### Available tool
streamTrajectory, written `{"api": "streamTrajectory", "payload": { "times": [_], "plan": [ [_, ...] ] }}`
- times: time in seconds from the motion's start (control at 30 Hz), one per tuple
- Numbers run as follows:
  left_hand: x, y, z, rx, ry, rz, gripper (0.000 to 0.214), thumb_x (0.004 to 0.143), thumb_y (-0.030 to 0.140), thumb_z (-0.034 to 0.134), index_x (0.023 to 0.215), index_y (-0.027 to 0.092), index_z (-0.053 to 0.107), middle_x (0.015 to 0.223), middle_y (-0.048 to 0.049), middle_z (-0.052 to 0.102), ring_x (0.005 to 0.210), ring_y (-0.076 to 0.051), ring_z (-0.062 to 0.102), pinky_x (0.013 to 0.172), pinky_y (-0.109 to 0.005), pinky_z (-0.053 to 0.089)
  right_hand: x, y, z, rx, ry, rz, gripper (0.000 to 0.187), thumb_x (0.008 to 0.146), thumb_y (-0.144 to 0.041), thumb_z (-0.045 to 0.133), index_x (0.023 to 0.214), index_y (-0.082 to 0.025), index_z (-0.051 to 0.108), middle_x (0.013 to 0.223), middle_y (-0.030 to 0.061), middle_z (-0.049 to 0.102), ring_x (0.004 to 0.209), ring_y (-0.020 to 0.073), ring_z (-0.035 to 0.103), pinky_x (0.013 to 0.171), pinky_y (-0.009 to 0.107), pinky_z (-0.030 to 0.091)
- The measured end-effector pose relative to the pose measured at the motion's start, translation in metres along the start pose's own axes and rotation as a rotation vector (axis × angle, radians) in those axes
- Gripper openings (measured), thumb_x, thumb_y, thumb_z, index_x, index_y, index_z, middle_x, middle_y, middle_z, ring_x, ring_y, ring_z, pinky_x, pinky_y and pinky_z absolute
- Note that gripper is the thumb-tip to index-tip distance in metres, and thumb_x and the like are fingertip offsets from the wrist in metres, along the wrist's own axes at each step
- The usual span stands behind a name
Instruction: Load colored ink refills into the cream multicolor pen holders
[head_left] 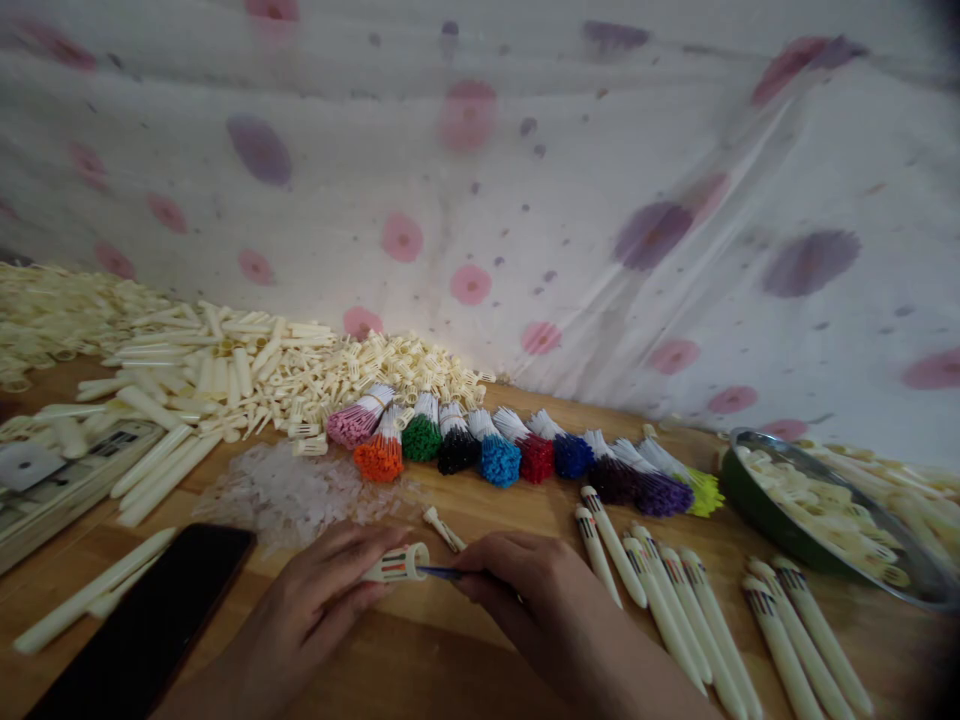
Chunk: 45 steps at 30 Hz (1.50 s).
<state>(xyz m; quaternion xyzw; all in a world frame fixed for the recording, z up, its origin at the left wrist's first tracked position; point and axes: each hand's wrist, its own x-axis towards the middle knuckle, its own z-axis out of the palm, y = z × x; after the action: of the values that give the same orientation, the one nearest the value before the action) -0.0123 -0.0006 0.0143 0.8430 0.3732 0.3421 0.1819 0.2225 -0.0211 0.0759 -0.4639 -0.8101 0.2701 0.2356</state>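
My left hand [319,595] is closed around a cream pen barrel [397,564], its open end pointing right. My right hand [525,580] pinches a thin blue refill [441,573] whose tip sits at the barrel's mouth. Both hands hover just above the wooden table [450,660] near its front edge. Behind them lies a row of refill bundles [517,455] with coloured ends: pink, orange, green, black, blue, red, purple, yellow-green. A small cream part [442,527] lies just beyond my hands.
Several assembled cream pens [675,600] lie at the right. A green bowl [757,510] holds cream parts. Heaps of cream barrels and clips [247,375] fill the back left. A black phone [150,630] and clear small bits [292,490] lie at left. A spotted cloth [525,200] hangs behind.
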Motion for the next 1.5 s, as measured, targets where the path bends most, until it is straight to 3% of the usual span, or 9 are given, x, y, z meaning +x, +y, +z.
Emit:
{"api": "streamTrajectory", "payload": {
  "times": [0.13, 0.23, 0.33, 0.43, 0.53, 1.13, 1.5],
  "plan": [
    [0.000, -0.005, -0.001, -0.149, -0.012, 0.008, 0.040, 0.083, 0.018, 0.057, 0.119, 0.035, 0.057, 0.106, 0.0023, 0.069, 0.097, -0.015, 0.063, 0.085, -0.021, 0.050, -0.004, -0.009, -0.005, -0.014, -0.017, 0.017, 0.012, 0.084, -0.011, 0.055, 0.085, -0.017, 0.065, 0.076, -0.0008, 0.066, 0.067, 0.0095, 0.060, 0.060, 0.016, 0.043],
    [0.000, -0.010, 0.001, -0.240, 0.045, 0.045, 0.029, 0.083, 0.023, 0.058, 0.108, 0.036, 0.064, 0.098, 0.0017, 0.069, 0.092, -0.017, 0.064, 0.082, -0.024, 0.051, -0.011, -0.012, -0.002, -0.090, -0.010, -0.060, 0.015, 0.082, -0.008, 0.055, 0.089, -0.017, 0.064, 0.078, 0.0004, 0.067, 0.068, 0.0104, 0.061, 0.060, 0.016, 0.043],
    [0.002, -0.008, 0.001, -0.270, 0.087, 0.054, 0.024, 0.082, 0.021, 0.058, 0.100, 0.033, 0.068, 0.091, 0.0005, 0.067, 0.086, -0.017, 0.064, 0.077, -0.025, 0.052, -0.015, -0.008, 0.011, -0.186, 0.099, -0.199, 0.011, 0.084, -0.012, 0.053, 0.086, -0.017, 0.062, 0.071, 0.0004, 0.065, 0.061, 0.0109, 0.060, 0.052, 0.018, 0.041],
    [0.005, -0.002, -0.001, -0.257, 0.113, 0.060, 0.022, 0.080, 0.018, 0.059, 0.095, 0.031, 0.069, 0.087, 0.0014, 0.067, 0.082, -0.016, 0.064, 0.074, -0.022, 0.053, -0.016, -0.003, 0.020, -0.258, 0.256, -0.335, 0.020, 0.090, -0.018, 0.044, 0.080, -0.017, 0.060, 0.061, -0.0003, 0.061, 0.052, 0.0110, 0.056, 0.044, 0.020, 0.035],
    [0.008, 0.000, -0.002, -0.227, 0.115, 0.092, 0.022, 0.080, 0.017, 0.060, 0.095, 0.031, 0.068, 0.086, 0.0020, 0.067, 0.081, -0.015, 0.064, 0.073, -0.020, 0.052, -0.014, -0.004, 0.018, -0.293, 0.242, -0.385, 0.027, 0.094, -0.016, 0.035, 0.083, -0.016, 0.060, 0.062, 0.0006, 0.060, 0.054, 0.0117, 0.055, 0.046, 0.022, 0.035],
    [0.003, -0.003, -0.001, -0.150, 0.022, 0.037, 0.029, 0.081, 0.018, 0.058, 0.103, 0.034, 0.068, 0.093, 0.0002, 0.069, 0.088, -0.018, 0.064, 0.077, -0.026, 0.053, -0.018, -0.007, 0.017, -0.423, 0.124, -0.323, 0.014, 0.084, -0.010, 0.049, 0.076, -0.017, 0.057, 0.066, -0.0008, 0.062, 0.059, 0.0105, 0.057, 0.049, 0.022, 0.037],
    [0.002, 0.000, 0.000, -0.185, 0.080, 0.012, 0.027, 0.081, 0.021, 0.060, 0.101, 0.036, 0.069, 0.092, 0.0004, 0.070, 0.086, -0.017, 0.065, 0.077, -0.025, 0.053, -0.017, -0.009, 0.015, -0.417, 0.134, -0.311, 0.016, 0.083, -0.008, 0.047, 0.073, -0.016, 0.056, 0.065, -0.0001, 0.061, 0.057, 0.0101, 0.055, 0.048, 0.021, 0.036]
  ]
}}
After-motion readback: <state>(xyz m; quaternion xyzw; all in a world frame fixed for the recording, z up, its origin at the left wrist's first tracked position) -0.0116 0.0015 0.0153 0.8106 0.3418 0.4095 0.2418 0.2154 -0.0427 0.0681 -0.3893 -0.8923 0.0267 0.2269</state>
